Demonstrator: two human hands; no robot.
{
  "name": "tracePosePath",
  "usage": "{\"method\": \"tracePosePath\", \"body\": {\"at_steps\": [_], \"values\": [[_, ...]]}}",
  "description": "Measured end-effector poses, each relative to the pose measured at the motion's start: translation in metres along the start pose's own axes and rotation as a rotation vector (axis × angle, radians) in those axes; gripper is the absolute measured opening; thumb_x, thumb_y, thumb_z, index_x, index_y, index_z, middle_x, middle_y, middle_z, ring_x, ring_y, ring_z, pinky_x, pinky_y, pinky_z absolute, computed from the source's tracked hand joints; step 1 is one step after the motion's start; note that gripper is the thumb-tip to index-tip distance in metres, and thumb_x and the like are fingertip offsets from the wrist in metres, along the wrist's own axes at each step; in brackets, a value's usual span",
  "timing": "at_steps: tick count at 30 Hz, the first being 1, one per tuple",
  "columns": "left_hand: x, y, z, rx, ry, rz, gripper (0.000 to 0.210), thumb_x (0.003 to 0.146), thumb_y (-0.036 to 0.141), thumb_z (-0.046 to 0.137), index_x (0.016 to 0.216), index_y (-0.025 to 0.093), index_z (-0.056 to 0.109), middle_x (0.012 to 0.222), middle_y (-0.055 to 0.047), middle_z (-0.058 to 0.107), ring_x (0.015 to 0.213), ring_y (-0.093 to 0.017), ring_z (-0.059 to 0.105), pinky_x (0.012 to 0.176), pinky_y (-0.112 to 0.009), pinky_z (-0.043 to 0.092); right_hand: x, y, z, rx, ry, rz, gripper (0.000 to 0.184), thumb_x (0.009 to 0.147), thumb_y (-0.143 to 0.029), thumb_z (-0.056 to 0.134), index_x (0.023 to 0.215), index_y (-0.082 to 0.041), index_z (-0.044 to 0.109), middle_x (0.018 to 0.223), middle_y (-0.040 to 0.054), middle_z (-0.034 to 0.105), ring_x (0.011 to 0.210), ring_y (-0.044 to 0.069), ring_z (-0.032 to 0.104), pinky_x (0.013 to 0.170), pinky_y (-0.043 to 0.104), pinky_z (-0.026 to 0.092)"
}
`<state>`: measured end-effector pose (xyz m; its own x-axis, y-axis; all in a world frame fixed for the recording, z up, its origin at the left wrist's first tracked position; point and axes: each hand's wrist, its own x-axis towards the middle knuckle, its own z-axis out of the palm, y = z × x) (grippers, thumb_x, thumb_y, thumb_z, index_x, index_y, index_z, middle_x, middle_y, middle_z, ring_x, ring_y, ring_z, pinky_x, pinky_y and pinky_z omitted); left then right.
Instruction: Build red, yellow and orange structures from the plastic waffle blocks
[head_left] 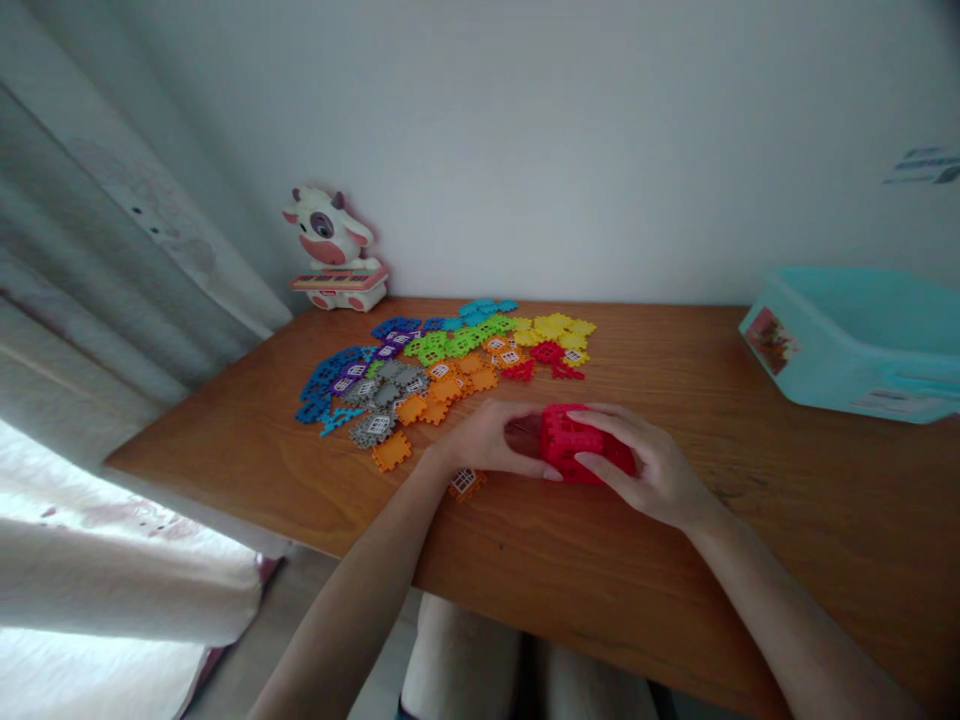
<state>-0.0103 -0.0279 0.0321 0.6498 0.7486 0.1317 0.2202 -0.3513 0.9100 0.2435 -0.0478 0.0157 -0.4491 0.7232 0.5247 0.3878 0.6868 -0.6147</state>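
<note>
A red block built from interlocking plastic tiles (562, 445) rests on the wooden table between my hands. My left hand (491, 437) is curled around its left side, with thumb and fingertips pressed to it. From the right, my right hand (652, 465) grips the same block, its thumb in front and fingers over the top. The block's right side is partly hidden by my right hand. An orange window tile (466, 484) lies just under my left wrist. Behind my hands are loose red tiles (547, 353) and orange tiles (446, 387).
Blue (330, 375), grey (386, 385), green (457, 343) and yellow tiles (555, 328) spread across the table's back left. A toy cow with a keyboard (337, 250) stands in the far left corner. At the right sits a turquoise bin (840, 370); a curtain (135, 230) hangs at left.
</note>
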Motion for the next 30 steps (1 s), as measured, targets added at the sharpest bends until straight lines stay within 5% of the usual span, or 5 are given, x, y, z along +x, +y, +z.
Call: {"method": "tracePosePath", "body": {"at_steps": [8,12,19,25,30], "values": [[0.001,-0.003,0.001,0.268,0.113,0.074,0.045,0.07,0.041,0.086,0.106,0.018,0.071,0.101,-0.007,0.077,0.089,-0.023,0.073,0.085,-0.036,0.059,0.002,-0.002,-0.002,-0.021,-0.005,-0.052,0.047,0.091,-0.031,0.07,0.136,-0.039,0.062,0.131,0.0056,0.067,0.114,0.028,0.067,0.099,0.05,0.058],[-0.001,-0.002,0.001,0.315,0.094,0.073,0.049,0.073,0.042,0.083,0.114,0.019,0.069,0.107,-0.008,0.076,0.094,-0.024,0.072,0.087,-0.037,0.057,0.0,-0.002,0.0,-0.008,-0.011,-0.046,0.046,0.092,-0.031,0.068,0.137,-0.038,0.06,0.131,0.0059,0.067,0.117,0.028,0.066,0.101,0.05,0.057],[0.002,-0.01,0.007,0.156,0.077,0.037,0.05,0.074,0.033,0.081,0.12,0.019,0.068,0.114,-0.009,0.075,0.097,-0.025,0.072,0.09,-0.04,0.057,-0.005,0.009,0.007,-0.001,-0.022,0.125,0.08,0.083,-0.041,0.078,0.153,-0.033,0.039,0.147,0.0108,0.057,0.127,0.033,0.062,0.107,0.057,0.052],[0.008,-0.016,0.01,0.029,0.43,0.164,0.048,0.074,0.036,0.083,0.116,0.019,0.067,0.114,-0.01,0.07,0.101,-0.022,0.067,0.093,-0.037,0.056,-0.004,0.014,0.015,0.183,0.107,0.279,0.075,0.086,-0.045,0.075,0.15,-0.032,0.04,0.145,0.0117,0.057,0.123,0.03,0.064,0.1,0.052,0.058],[0.011,-0.011,0.003,-0.214,0.745,0.151,0.048,0.073,0.041,0.084,0.112,0.02,0.068,0.11,-0.008,0.069,0.099,-0.022,0.066,0.091,-0.036,0.054,-0.004,0.024,0.014,-0.082,0.046,0.238,0.056,0.091,-0.045,0.068,0.142,-0.03,0.052,0.14,0.0107,0.062,0.126,0.031,0.062,0.109,0.056,0.05]]}}
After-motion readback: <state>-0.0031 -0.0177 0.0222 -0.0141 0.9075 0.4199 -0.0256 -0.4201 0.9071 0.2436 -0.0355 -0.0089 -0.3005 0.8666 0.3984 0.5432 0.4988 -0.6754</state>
